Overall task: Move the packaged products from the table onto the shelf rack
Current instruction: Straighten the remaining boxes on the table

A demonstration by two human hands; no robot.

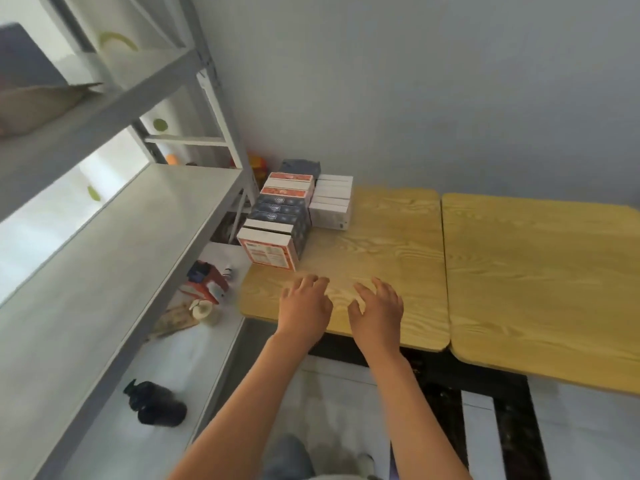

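Both hands, left (304, 306) and right (377, 311), hover released, fingers loosely spread, over the table (398, 258) near stacked boxes (277, 223) beside the rack (114, 237).

Both bare forearms reach forward from 6 o'clock toward 12, side by side and near each other. The left hand (304, 304) is palm down, its fingers loosely bent and spread, holding nothing. The right hand (377, 308) lies just at its 3 o'clock, also palm down, fingers relaxed and slightly apart, thumb toward 9 o'clock, holding nothing.
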